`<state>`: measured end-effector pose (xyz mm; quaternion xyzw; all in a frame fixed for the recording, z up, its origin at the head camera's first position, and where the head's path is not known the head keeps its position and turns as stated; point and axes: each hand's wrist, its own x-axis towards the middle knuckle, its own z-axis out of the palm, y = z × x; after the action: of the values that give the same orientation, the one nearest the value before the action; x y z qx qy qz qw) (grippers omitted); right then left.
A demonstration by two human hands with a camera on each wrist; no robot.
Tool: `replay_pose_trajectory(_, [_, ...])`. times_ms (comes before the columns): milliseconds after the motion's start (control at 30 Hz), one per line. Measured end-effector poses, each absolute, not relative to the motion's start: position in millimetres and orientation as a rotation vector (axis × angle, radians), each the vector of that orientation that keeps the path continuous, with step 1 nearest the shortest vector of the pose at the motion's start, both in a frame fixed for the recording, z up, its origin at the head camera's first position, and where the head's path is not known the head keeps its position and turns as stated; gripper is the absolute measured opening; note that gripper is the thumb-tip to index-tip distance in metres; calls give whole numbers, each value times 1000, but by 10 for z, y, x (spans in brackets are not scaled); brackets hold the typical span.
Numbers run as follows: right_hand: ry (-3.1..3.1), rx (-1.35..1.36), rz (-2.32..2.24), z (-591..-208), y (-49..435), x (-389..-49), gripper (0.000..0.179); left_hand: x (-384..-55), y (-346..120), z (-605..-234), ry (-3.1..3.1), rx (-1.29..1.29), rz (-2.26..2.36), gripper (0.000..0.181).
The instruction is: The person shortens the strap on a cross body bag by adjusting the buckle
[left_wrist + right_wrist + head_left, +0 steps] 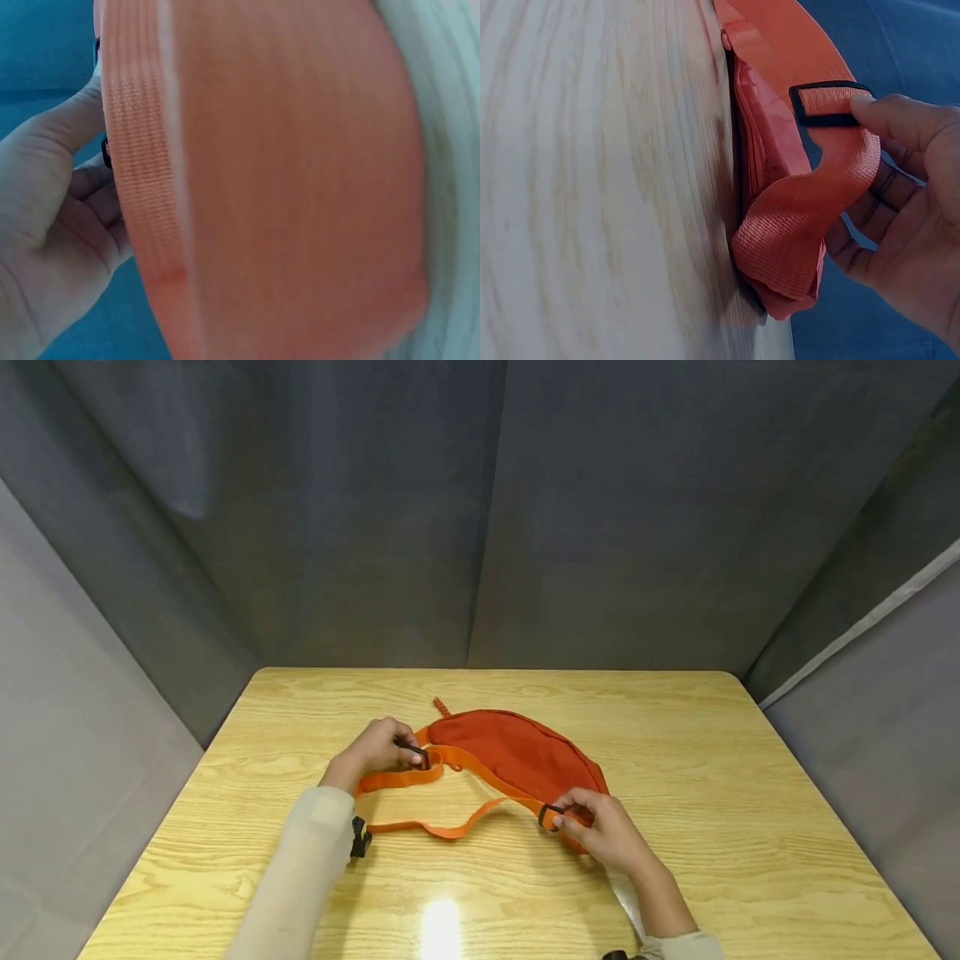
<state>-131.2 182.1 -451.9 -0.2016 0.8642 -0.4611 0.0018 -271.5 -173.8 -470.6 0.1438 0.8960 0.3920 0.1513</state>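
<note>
A red-orange waist bag (510, 745) lies on the wooden table with its orange strap (450, 831) looped in front of it. At the bag's left end my left hand (378, 747) pinches a black buckle piece (422, 757) on the strap. My right hand (600, 827) grips a black strap slider (550, 817) at the bag's right end; in the right wrist view the thumb presses the slider (832, 120) edge. In the left wrist view, the strap (300, 180) covers most of the picture and hides the fingertips.
A black clip (360, 837) sits at the strap's end beside my left forearm. A zip pull cord (441, 706) sticks out behind the bag. The wooden table (750, 827) is bounded by grey curtains (480, 527) at the back and panels at both sides.
</note>
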Motion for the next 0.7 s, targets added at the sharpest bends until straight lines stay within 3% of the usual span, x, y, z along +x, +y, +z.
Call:
replay_pose_trajectory(333, [2707,-604,-1397,-4665,1996,-1437,12,-2617,-1857,-4739,2600,507,1095,11])
replay_pose_trajectory(700, [2823,-509,-1358,-4768,2097,-1554,7,-2490,-1886,-4816,2382,298,1442,12])
